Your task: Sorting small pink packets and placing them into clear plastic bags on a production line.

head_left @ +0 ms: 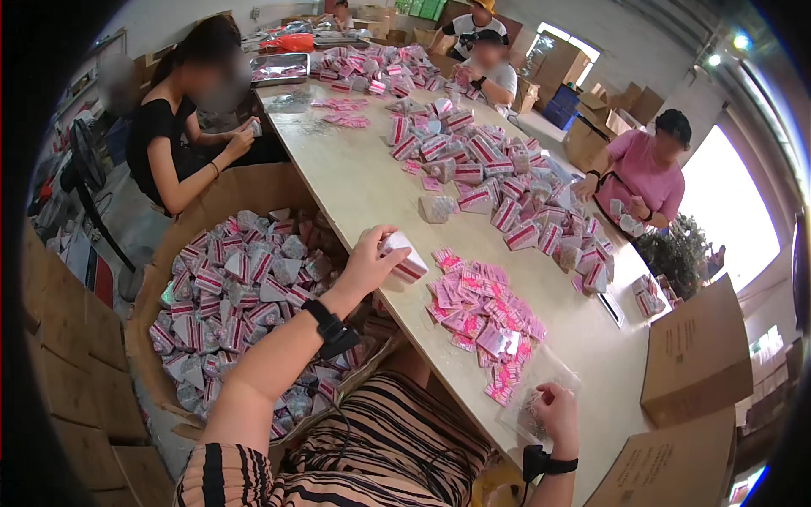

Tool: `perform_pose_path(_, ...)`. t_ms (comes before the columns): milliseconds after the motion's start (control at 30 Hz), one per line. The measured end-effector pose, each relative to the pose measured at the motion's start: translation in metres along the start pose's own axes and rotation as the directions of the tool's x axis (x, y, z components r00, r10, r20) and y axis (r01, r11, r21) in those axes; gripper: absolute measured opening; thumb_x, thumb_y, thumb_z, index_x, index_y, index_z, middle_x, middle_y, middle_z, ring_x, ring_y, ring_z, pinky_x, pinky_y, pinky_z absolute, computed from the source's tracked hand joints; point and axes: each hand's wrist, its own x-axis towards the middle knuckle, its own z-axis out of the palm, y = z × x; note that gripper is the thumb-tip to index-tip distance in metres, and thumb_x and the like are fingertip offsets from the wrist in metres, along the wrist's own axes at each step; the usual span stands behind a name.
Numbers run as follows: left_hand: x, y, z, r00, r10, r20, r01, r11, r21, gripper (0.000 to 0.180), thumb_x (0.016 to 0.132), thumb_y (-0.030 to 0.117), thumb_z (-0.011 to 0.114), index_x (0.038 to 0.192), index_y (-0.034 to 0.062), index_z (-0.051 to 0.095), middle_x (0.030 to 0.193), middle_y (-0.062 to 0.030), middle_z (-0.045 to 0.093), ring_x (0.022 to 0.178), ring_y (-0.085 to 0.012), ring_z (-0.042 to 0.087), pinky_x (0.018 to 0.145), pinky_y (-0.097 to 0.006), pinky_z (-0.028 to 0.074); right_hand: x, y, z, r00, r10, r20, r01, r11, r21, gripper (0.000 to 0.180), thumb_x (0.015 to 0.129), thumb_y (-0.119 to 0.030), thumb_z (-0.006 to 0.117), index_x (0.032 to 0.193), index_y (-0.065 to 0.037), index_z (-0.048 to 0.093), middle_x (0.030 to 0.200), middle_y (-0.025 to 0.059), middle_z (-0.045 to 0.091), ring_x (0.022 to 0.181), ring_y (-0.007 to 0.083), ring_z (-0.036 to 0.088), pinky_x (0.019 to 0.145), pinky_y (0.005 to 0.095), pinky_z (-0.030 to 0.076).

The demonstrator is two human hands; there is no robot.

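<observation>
At the near left edge of the table, my left hand (369, 264) grips a small white wedge-shaped packet (408, 261) with a dark pink stripe. My right hand (557, 412) rests over a clear plastic bag (563, 369) near the front of the table, its fingers curled together. Small pale bits (532, 407) lie in the bag beside those fingers; whatever the fingers hold is too small to name. Between my two hands spreads a loose heap of pink printed cards (483, 308).
Left of the table, a big open carton (145, 338) is full of similar packets (236, 291). More packets (486, 160) are piled along the table (355, 182). Brown cartons (697, 355) stand at the right. Co-workers sit on both sides, one (646, 173) in a pink top.
</observation>
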Motion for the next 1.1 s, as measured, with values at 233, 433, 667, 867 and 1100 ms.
perform_pose_path(233, 0.009, -0.033, 0.030, 0.998, -0.008, -0.062, 0.012, 0.998, 0.055, 0.048, 0.085, 0.026, 0.069, 0.120, -0.0024, 0.053, 0.114, -0.0227, 0.058, 0.104, -0.0334, 0.059, 0.089, -0.038, 0.047, -0.001, 0.007, 0.000, 0.997, 0.032, -0.065, -0.021, 0.987, 0.159, 0.013, 0.077, -0.005, 0.063, 0.086, 0.004, 0.065, 0.066, 0.0077, 0.064, 0.063, 0.0114, 0.060, 0.061, 0.0272, 0.049)
perform_pose_path(433, 0.005, 0.007, 0.034, 0.944, 0.327, -0.045, -0.276, 0.855, 0.438, 0.044, 0.082, 0.025, 0.070, 0.115, 0.0002, 0.056, 0.106, -0.0210, 0.058, 0.103, -0.0355, 0.055, 0.090, -0.044, 0.044, 0.001, 0.016, -0.012, 0.986, 0.159, 0.058, -0.168, 0.956, 0.239, 0.012, 0.074, -0.006, 0.066, 0.080, 0.004, 0.065, 0.068, 0.0106, 0.065, 0.063, 0.0141, 0.062, 0.062, 0.0284, 0.050)
perform_pose_path(667, -0.054, 0.064, 0.054, 0.808, 0.392, 0.440, -0.566, 0.725, 0.392, 0.021, 0.078, 0.021, 0.072, 0.080, 0.0029, 0.060, 0.085, -0.0111, 0.057, 0.086, -0.0320, 0.054, 0.080, -0.043, 0.041, -0.003, -0.012, -0.037, 0.975, -0.015, -0.221, 0.036, 0.995, 0.094, 0.006, 0.079, 0.000, 0.065, 0.081, 0.005, 0.063, 0.075, 0.0039, 0.061, 0.066, 0.0084, 0.057, 0.061, 0.0241, 0.046)
perform_pose_path(867, -0.063, 0.032, 0.068, 0.865, 0.351, 0.358, -0.489, 0.752, 0.443, 0.014, 0.073, 0.010, 0.071, 0.072, 0.0016, 0.059, 0.074, -0.0110, 0.054, 0.072, -0.0304, 0.054, 0.067, -0.041, 0.044, 0.001, -0.032, -0.021, 0.933, 0.176, -0.313, 0.024, 0.839, 0.543, 0.007, 0.082, -0.001, 0.065, 0.083, 0.005, 0.064, 0.075, 0.0059, 0.064, 0.065, 0.0092, 0.060, 0.062, 0.0236, 0.048)
perform_pose_path(1100, -0.040, 0.040, 0.064, 0.847, -0.229, 0.480, 0.286, 0.957, -0.047, 0.009, 0.084, 0.006, 0.065, 0.080, -0.0011, 0.062, 0.075, -0.0061, 0.064, 0.070, -0.0122, 0.061, 0.066, -0.026, 0.047, 0.024, -0.088, 0.008, 0.963, 0.023, -0.268, 0.163, 0.743, 0.649, 0.004, 0.086, 0.001, 0.063, 0.088, 0.003, 0.063, 0.080, 0.0042, 0.065, 0.071, 0.0087, 0.061, 0.067, 0.0223, 0.051)
